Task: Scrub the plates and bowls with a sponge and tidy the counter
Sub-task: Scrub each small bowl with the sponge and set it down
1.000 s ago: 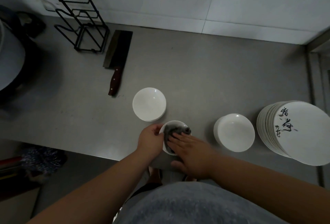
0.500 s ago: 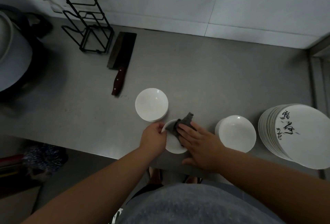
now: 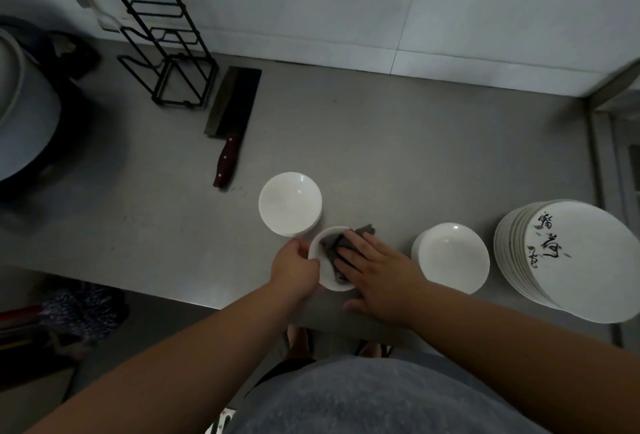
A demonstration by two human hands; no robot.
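A small white bowl point(image 3: 323, 272) sits at the counter's near edge. My left hand point(image 3: 294, 269) grips its left rim. My right hand point(image 3: 375, 274) presses a dark grey sponge point(image 3: 334, 243) into the bowl, fingers flat on it; a corner of the sponge sticks out past the far rim. Just behind stands a stack of white bowls point(image 3: 290, 203). To the right is another stack of white bowls point(image 3: 452, 257), and beyond it a tall stack of white plates point(image 3: 581, 260) with black calligraphy.
A cleaver point(image 3: 233, 111) with a dark red handle lies on the steel counter point(image 3: 398, 156), beside a black wire rack point(image 3: 162, 42) against the tiled wall. A large pot point(image 3: 20, 115) stands at the far left. The counter's right end meets a metal frame point(image 3: 609, 143).
My right hand has slid the sponge back left and deeper into the bowl. My left hand stays on the rim. The camera has shifted slightly.
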